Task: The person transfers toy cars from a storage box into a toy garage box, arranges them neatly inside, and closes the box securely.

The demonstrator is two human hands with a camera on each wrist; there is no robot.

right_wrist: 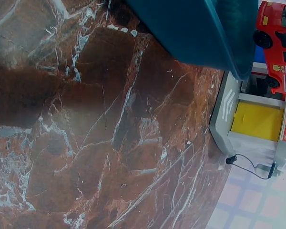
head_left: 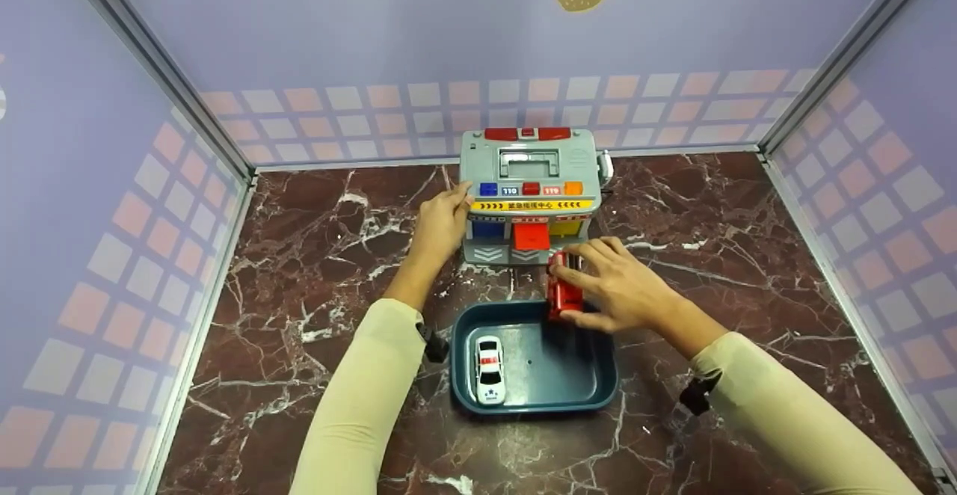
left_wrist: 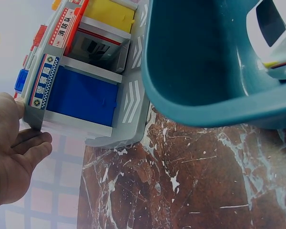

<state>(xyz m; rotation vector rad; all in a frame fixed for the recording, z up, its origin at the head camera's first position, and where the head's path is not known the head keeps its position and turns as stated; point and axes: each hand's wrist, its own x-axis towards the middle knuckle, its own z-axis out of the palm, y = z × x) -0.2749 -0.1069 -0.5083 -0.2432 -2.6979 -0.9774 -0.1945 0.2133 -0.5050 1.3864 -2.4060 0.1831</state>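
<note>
A grey toy emergency station (head_left: 527, 173) stands by the back wall, with blue and yellow bay doors down and its red middle door (head_left: 531, 236) raised. At its front left roof corner my left hand (head_left: 441, 226) grips the edge, fingers curled beneath it in the left wrist view. My right hand (head_left: 617, 286) holds a red toy fire vehicle (head_left: 566, 297) by its sides, above the tray's far rim and in front of the station. In the right wrist view the red vehicle shows at the upper right; the right hand is scarcely visible there.
A dark teal tray (head_left: 529, 408) lies in front of the station, with a white toy police car (head_left: 490, 371) inside at the left. A cord with a small handset (right_wrist: 250, 167) hangs at the station's right side. Patterned walls (head_left: 523, 46) enclose the marbled table (head_left: 321, 278).
</note>
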